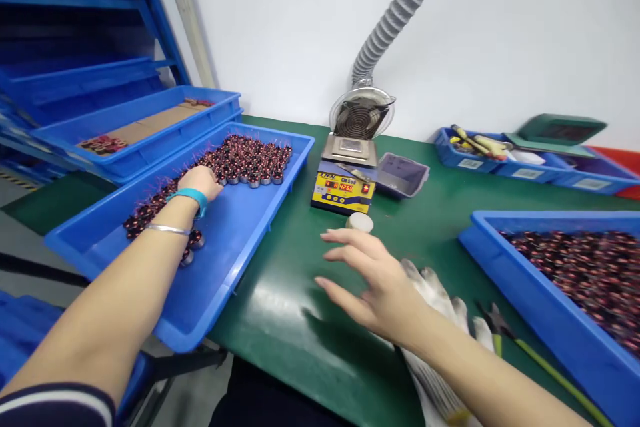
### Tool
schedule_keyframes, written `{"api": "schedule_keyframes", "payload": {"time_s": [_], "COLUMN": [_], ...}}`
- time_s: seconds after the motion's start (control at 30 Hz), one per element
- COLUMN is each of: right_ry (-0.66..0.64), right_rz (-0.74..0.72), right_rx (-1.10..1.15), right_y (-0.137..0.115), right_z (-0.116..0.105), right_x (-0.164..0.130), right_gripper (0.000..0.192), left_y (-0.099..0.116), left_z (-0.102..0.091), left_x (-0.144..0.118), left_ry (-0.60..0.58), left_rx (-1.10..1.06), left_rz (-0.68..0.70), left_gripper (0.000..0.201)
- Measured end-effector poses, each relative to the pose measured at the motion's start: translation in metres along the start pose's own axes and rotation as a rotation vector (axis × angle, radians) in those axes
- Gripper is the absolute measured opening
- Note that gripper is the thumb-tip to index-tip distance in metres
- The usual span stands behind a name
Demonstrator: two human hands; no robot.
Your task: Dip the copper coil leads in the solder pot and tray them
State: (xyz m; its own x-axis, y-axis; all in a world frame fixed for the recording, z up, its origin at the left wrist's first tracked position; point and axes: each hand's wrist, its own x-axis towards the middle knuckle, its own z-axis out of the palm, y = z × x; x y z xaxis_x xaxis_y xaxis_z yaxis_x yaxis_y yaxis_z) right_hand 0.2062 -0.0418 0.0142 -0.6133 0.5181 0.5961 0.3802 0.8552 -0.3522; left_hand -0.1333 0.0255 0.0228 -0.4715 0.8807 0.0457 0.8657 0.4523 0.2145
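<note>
My left hand (200, 181), with a teal band and a silver bangle at the wrist, reaches into a long blue tray (250, 240). Its fingers are curled down among small round coil parts (250, 159), dark with metal rims and thin reddish wire leads. Whatever those fingertips hold is hidden. Over the green table my right hand (373, 280) hovers, fingers spread and nothing in them. Just beyond it lie a small round whitish piece (360, 221) and a yellow-fronted solder pot (345, 180) with a lit red display.
White work gloves (440, 360) and green-handled cutters (500, 323) lie under and beside my right forearm. At right stands another blue tray (540, 293) full of coil parts. A grey bin (403, 173) and exhaust hose (395, 13) are at the back; blue tool bins (525, 173) sit behind.
</note>
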Motion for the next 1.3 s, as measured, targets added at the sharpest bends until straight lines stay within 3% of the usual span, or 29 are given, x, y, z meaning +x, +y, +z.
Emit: {"api": "schedule_keyframes", "payload": {"time_s": [0.1,0.2,0.33,0.43,0.57,0.67,0.8,1.0,1.17,1.3], "right_ry": [0.119,0.296,0.346,0.332,0.299,0.317,0.35,0.347,0.301,0.3], "right_rz": [0.053,0.147,0.189,0.257,0.476,0.617,0.721,0.793,0.906,0.837], "right_rx": [0.137,0.167,0.259,0.41,0.699,0.81,0.796,0.537,0.114,-0.12], "right_y": [0.009,0.025,0.036,0.043,0.065,0.089,0.119,0.154,0.18,0.201], "right_z": [0.036,0.059,0.07,0.067,0.047,0.026,-0.002,-0.03,-0.034,-0.029], "right_x": [0.022,0.034,0.034,0.031,0.04,0.055,0.081,0.126,0.158,0.174], "right_gripper": [0.023,0.043,0.036,0.032,0.038,0.05,0.053,0.029,0.027,0.024], "left_y": [0.041,0.084,0.113,0.115,0.113,0.111,0.107,0.106,0.105,0.104], "left_z": [-0.002,0.005,0.017,0.027,0.043,0.054,0.062,0.064,0.066,0.068], "left_x": [-0.027,-0.071,-0.11,-0.111,-0.098,-0.092,-0.09,-0.087,-0.086,-0.085], "left_ry": [0.009,-0.098,-0.083,-0.133,-0.498,-0.715,-0.735,-0.734,-0.766,-0.772], "left_rx": [-0.379,-0.82,-0.825,-0.887,-1.006,-0.852,-0.628,-0.588,-0.555,-0.547], "left_rz": [0.205,0.44,0.492,0.473,0.468,0.423,0.439,0.467,0.477,0.484], "left_gripper": [0.027,0.035,0.036,0.037,0.042,0.048,0.053,0.051,0.053,0.053]}}
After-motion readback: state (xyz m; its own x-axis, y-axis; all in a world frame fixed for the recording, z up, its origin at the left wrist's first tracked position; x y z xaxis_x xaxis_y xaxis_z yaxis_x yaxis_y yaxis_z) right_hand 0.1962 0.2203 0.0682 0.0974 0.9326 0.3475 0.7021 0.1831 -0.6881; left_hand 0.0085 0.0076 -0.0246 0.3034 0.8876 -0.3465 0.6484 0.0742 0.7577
